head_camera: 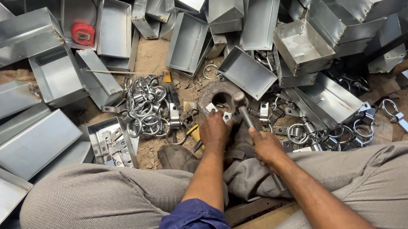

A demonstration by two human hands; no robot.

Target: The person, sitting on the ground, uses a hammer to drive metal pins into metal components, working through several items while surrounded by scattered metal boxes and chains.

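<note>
I sit cross-legged on the ground. My right hand grips the handle of a hammer, whose head rests by the hole of a round iron block. My left hand pinches a small bent metal clip on the near edge of that block. Both forearms reach forward between my knees.
Many shiny sheet-metal boxes are heaped all round. A pile of metal rings with clips lies left of the block, more rings to the right. A small tray of clips sits at the left, a red tape measure at the back.
</note>
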